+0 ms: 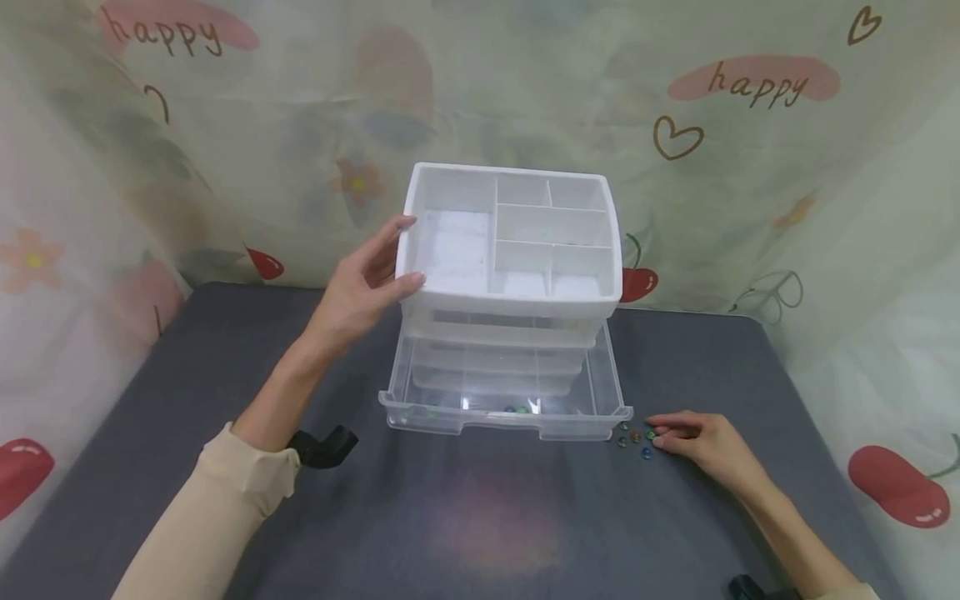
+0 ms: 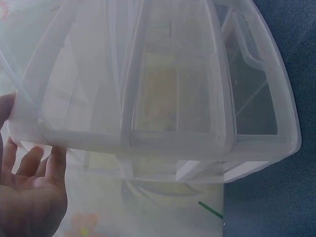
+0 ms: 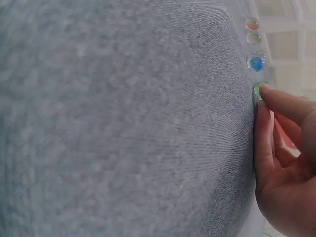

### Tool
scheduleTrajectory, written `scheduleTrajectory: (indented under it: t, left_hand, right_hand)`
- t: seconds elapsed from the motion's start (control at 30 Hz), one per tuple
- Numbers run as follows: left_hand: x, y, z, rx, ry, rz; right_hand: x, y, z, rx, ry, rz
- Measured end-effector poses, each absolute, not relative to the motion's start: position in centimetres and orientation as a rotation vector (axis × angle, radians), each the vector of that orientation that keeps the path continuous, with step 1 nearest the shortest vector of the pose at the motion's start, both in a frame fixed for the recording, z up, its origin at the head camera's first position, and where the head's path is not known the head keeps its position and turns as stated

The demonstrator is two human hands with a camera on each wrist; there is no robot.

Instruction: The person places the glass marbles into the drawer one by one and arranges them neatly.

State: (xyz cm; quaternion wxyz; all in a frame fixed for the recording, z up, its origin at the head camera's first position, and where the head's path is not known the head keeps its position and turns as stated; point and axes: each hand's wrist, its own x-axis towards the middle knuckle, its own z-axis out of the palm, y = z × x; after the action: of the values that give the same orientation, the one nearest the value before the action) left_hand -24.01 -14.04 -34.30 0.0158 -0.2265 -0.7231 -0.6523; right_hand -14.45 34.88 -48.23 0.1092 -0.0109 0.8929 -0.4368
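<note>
A white storage drawer unit (image 1: 558,225) with a divided top tray stands on the table, its clear bottom drawer (image 1: 495,421) pulled out. At the upper left side, my left hand (image 1: 356,292) grips the tray's rim; the left wrist view shows the left fingers (image 2: 57,160) against the unit's edge. Several glass marbles lie beside the drawer's right front corner, among them a blue marble (image 1: 647,453) and a reddish one (image 1: 635,437). My right hand (image 1: 708,446) pinches a green marble (image 3: 257,91) at the table surface between thumb and finger.
A few marbles (image 1: 522,410) show through the clear drawer's front. The grey tablecloth (image 1: 360,517) covers the table. A patterned curtain (image 1: 300,108) hangs close behind the unit and along both sides. Black wrist straps (image 1: 326,447) sit on the forearms.
</note>
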Motion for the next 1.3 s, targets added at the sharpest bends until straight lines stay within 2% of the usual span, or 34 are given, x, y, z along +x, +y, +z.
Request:
scheduleTrajectory:
  t: [0.5, 0.87, 1.3]
  left_hand:
    - [-24.1, -14.1, -34.5, -0.7, -2.251, -2.011]
    - [-24.1, -14.1, -34.5, -0.713, -2.249, -2.003]
    - [-23.9, -14.0, -34.4, -0.699, -2.259, -1.994]
  right_hand:
    - [-14.4, 34.0, -48.4, -0.09, 2.872, -1.052]
    - [-14.5, 34.0, -48.6, 0.015, 2.669, -1.477]
    - [-15.2, 32.6, -45.6, -0.025, 2.641, -1.564]
